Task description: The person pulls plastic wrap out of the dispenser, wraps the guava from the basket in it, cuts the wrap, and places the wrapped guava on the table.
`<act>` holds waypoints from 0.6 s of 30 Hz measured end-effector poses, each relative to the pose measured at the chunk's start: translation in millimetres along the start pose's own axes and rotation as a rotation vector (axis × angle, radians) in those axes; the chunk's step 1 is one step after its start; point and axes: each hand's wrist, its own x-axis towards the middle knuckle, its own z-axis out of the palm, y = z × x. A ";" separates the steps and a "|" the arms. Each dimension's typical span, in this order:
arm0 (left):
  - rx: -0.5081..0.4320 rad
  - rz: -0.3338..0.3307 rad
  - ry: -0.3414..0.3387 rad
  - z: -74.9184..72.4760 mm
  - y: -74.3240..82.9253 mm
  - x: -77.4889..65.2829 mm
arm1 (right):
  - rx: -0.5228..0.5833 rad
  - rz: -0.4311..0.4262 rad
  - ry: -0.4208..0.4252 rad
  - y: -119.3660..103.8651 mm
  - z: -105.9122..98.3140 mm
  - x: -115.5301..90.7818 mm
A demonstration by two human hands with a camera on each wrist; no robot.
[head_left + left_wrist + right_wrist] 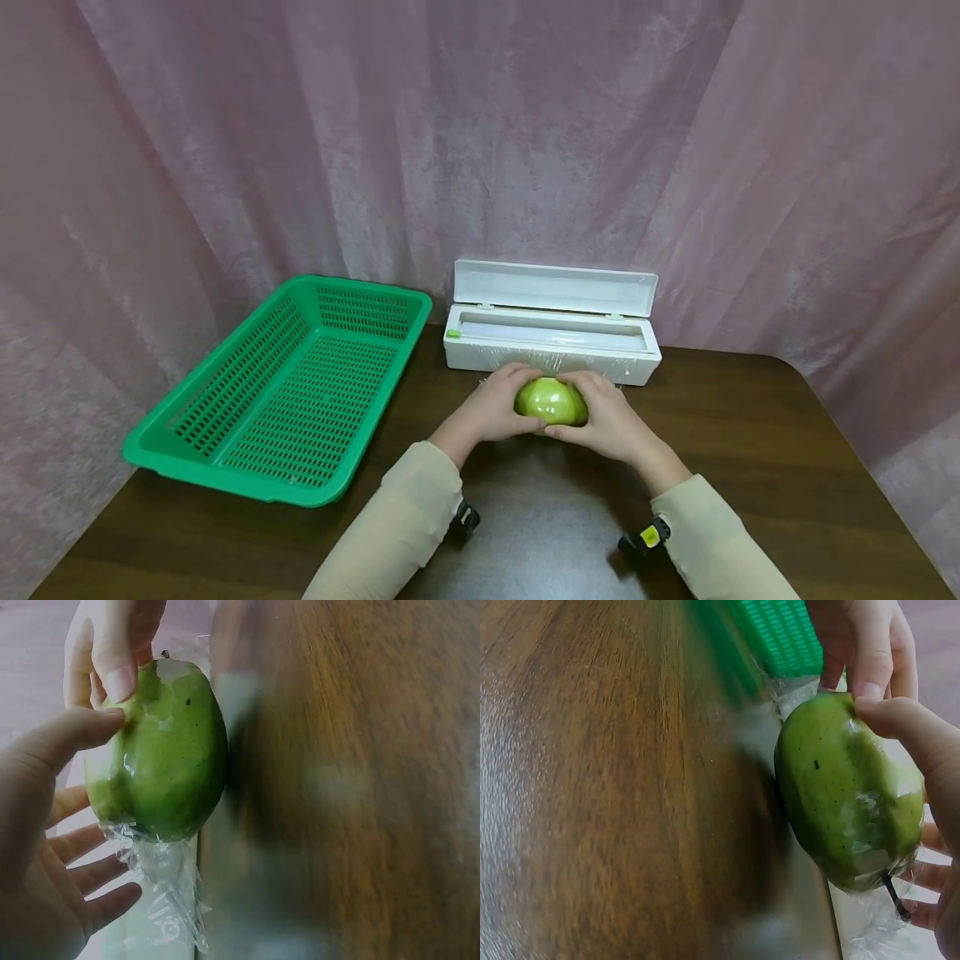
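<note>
A green pear [552, 402] with a dark stem is held between my two hands, in front of the white dispenser box. Clear plastic film [169, 881] clings to it and trails off one end in the left wrist view. From the left, my left hand [501, 406] holds the pear, its thumb on the near face and its fingers spread round the far side. On the opposite side, my right hand [609, 417] grips it with thumb and fingers. The two thumb tips nearly meet on the pear [847, 791]. Its underside is hidden in the head view.
Just behind the hands stands the white cling film dispenser [633, 367], lid raised, with a roll inside and a green slider at its left end. At the left lies a green plastic basket [375, 442]. A pink curtain [480, 125] hangs behind the brown wooden table [780, 467].
</note>
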 end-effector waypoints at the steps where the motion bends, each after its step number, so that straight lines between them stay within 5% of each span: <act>1: -0.012 0.005 0.008 -0.5 -1.8 -0.6 | -0.008 -0.007 0.004 -0.3 0.1 0.3; 8: -0.071 -0.020 0.139 -7.0 -13.9 -1.8 | 0.004 -0.017 0.024 -3.9 0.4 7.9; 18: -0.091 -0.281 0.439 -12.8 -28.3 -0.1 | 0.031 -0.019 0.000 -14.5 4.7 25.4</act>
